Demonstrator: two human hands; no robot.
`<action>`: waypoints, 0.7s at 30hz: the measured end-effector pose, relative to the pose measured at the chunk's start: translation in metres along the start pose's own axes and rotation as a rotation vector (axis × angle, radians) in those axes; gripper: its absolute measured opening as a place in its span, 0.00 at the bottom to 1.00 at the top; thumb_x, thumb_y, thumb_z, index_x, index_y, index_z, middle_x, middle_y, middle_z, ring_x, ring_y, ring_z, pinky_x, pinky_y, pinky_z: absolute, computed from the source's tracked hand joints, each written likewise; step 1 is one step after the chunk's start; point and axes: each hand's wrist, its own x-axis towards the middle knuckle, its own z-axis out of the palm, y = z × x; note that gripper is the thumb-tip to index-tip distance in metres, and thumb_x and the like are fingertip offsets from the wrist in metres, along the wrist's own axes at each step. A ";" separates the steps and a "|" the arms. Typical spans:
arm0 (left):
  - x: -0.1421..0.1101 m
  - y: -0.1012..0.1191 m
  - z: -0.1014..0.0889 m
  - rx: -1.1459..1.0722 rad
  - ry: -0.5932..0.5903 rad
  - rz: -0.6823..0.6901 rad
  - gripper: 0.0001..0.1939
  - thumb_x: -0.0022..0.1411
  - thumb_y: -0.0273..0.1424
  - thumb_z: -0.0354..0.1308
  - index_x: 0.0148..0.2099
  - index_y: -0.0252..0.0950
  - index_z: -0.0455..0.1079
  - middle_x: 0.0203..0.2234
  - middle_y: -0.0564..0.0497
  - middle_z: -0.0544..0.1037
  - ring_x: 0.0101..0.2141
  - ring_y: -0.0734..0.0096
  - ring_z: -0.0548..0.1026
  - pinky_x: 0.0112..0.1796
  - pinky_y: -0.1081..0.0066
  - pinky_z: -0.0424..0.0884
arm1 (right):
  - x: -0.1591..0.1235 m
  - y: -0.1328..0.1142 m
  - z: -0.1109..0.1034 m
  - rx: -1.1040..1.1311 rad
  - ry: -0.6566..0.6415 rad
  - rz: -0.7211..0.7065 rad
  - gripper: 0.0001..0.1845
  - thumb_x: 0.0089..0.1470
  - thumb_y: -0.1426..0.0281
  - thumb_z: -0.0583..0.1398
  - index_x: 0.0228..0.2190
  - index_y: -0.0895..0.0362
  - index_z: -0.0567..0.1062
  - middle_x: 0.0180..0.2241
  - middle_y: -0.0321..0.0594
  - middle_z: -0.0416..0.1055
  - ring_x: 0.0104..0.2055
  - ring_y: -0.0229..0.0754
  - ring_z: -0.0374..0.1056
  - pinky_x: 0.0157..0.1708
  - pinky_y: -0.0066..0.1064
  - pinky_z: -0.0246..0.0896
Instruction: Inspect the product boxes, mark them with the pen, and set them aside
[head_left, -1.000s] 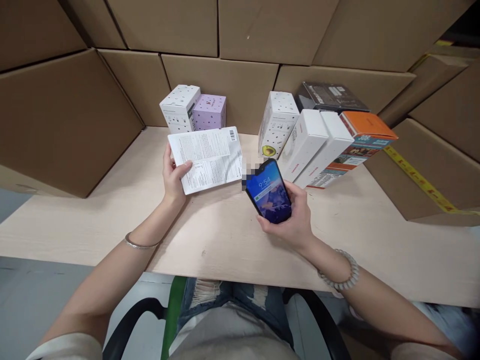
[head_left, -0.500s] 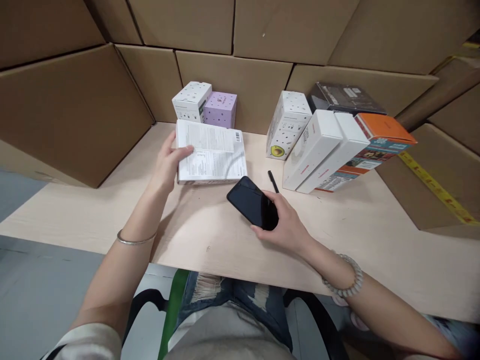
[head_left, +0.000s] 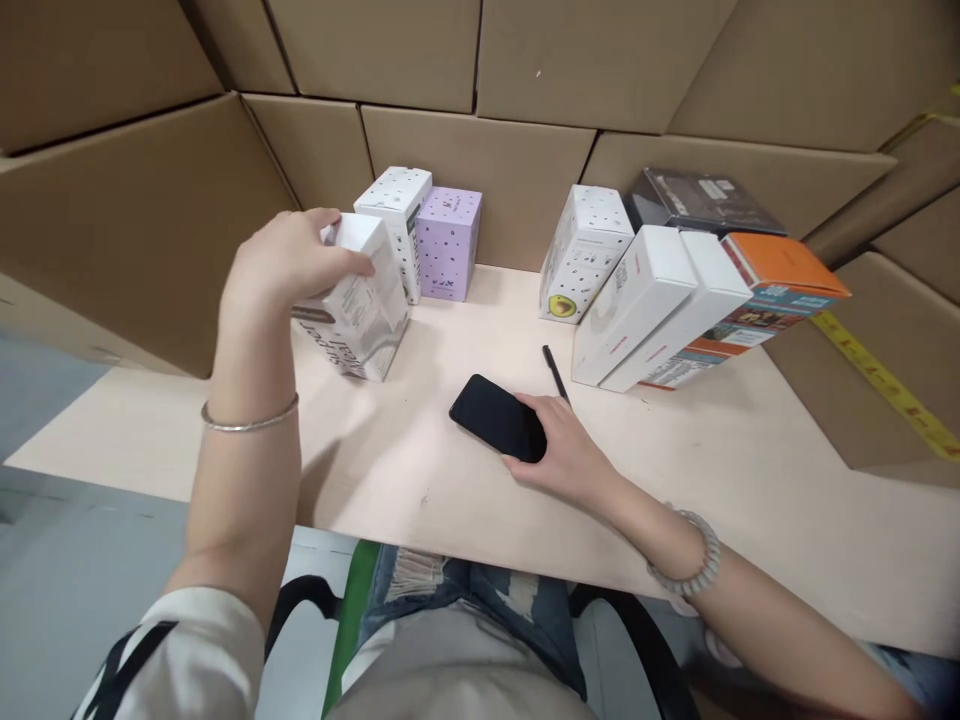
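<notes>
My left hand [head_left: 289,262] grips the top of a white box [head_left: 369,325] at the left of the table. The box stands on edge, with dark lettering on its near side, and my palm covers part of its top. My right hand [head_left: 566,450] is closed around the right end of a black smartphone [head_left: 495,415], its dark screen facing up, low over or on the table. Just beyond my right fingers lies a black pen [head_left: 556,372]. Behind the held box stand a white dotted box [head_left: 405,215] and a purple box [head_left: 450,243].
On the right stand an avocado-print box [head_left: 589,250], two slim white boxes [head_left: 637,300], an orange-topped box [head_left: 787,270] and a dark box [head_left: 701,200]. Large cardboard boxes [head_left: 480,180] wall the table [head_left: 420,490] at the back and sides.
My left hand has turned the white box from leaning back to upright on edge and moved it left. The smartphone has tilted flatter and shifted slightly in my right hand.
</notes>
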 end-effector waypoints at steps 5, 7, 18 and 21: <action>0.018 0.022 0.027 0.323 -0.050 -0.192 0.39 0.36 0.32 0.84 0.54 0.35 0.81 0.52 0.39 0.81 0.61 0.18 0.69 0.64 0.13 0.55 | 0.001 0.002 0.003 -0.064 0.015 -0.010 0.35 0.48 0.63 0.69 0.58 0.53 0.72 0.52 0.53 0.80 0.57 0.66 0.77 0.57 0.64 0.75; 0.027 0.020 0.032 0.283 -0.081 -0.216 0.44 0.32 0.32 0.86 0.56 0.35 0.80 0.54 0.38 0.80 0.63 0.14 0.66 0.65 0.13 0.52 | 0.001 0.002 0.004 -0.096 0.018 -0.015 0.34 0.47 0.64 0.69 0.57 0.54 0.73 0.52 0.53 0.80 0.57 0.67 0.77 0.57 0.64 0.74; 0.028 0.000 0.110 -0.049 -0.040 0.379 0.42 0.50 0.48 0.79 0.61 0.33 0.73 0.65 0.32 0.71 0.76 0.12 0.37 0.74 0.21 0.37 | 0.003 0.002 0.003 -0.069 -0.043 0.047 0.34 0.46 0.62 0.71 0.55 0.54 0.75 0.51 0.52 0.74 0.57 0.63 0.74 0.59 0.60 0.74; 0.003 0.030 0.190 -0.078 -0.254 0.590 0.46 0.52 0.40 0.76 0.70 0.33 0.69 0.71 0.32 0.68 0.74 0.12 0.52 0.72 0.22 0.46 | 0.004 0.004 0.003 -0.102 -0.067 0.053 0.34 0.44 0.61 0.73 0.53 0.55 0.76 0.49 0.51 0.75 0.56 0.64 0.73 0.58 0.61 0.74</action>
